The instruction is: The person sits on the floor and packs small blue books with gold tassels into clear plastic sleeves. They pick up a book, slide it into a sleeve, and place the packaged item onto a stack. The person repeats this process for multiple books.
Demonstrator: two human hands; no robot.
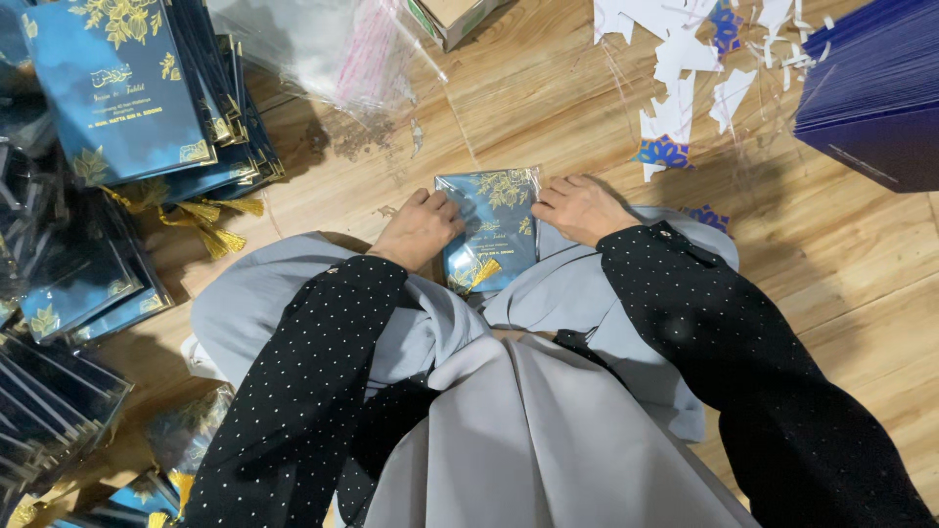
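Wooden plank floor [548,108]: stacked blue cards [127,93] at ten o'clock, clear sleeves [323,49] at twelve, white paper scraps [685,59] at one, dark blue stack [871,93] at two.

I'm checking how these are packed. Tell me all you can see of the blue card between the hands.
The blue card is rectangular with gold floral print and a gold tassel low down, inside a clear glossy sleeve. It lies flat on grey cloth, lengthwise away from the person. The left hand and right hand press its side edges.
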